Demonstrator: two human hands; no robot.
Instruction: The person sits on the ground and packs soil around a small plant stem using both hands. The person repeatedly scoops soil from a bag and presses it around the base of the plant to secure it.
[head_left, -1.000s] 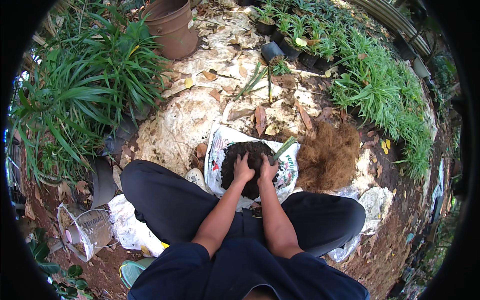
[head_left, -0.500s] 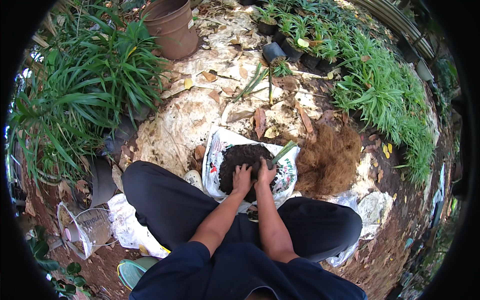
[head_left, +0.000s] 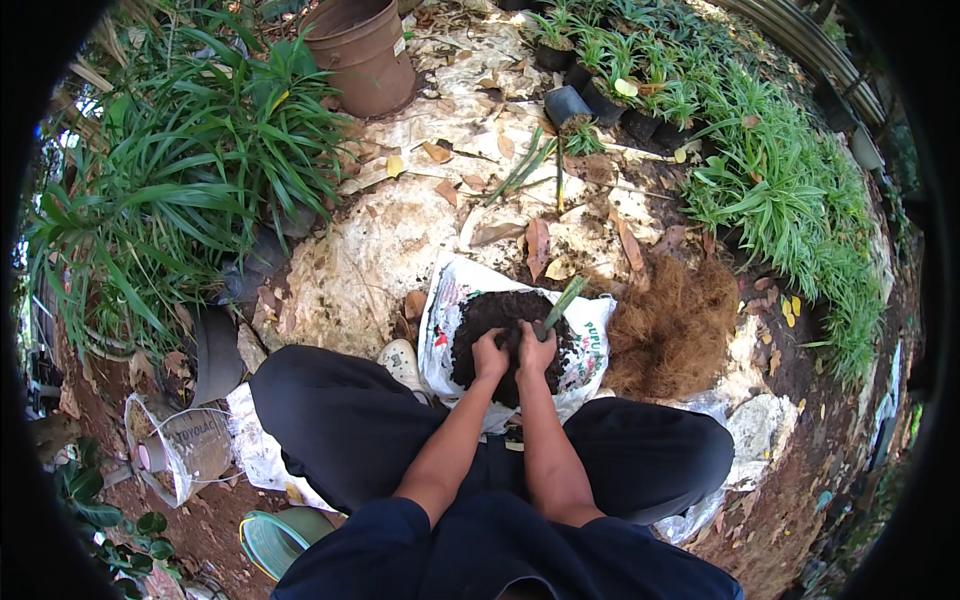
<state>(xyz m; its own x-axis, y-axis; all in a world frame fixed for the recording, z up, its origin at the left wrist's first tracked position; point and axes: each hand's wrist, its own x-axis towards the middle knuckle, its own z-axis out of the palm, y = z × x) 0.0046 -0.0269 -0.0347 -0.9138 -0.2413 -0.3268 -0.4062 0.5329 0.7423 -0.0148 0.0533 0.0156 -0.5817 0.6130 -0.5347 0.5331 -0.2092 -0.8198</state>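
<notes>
Both hands are buried in dark soil (head_left: pixel 505 325) on the white sack (head_left: pixel 445 300). The right hand (head_left: pixel 537 350) is closed round a green stalk (head_left: pixel 563 303) that slants towards one o'clock. The left hand (head_left: pixel 490 355) presses fingers-curled beside it, at nine o'clock.

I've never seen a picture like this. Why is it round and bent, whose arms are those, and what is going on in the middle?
There is no machine here. The camera sits on a person's head and looks down through a very wide lens, which bends the edges and leaves dark corners. The two bare arms coming up from the bottom are that person's own.

The person sits on the ground in a garden. Both hands, left hand and right hand, press into dark soil piled in an open white bag. A green stem sticks up beside the right hand. To the right lies a heap of brown fibre. A brown pot stands farther off, among leafy plants.
</notes>
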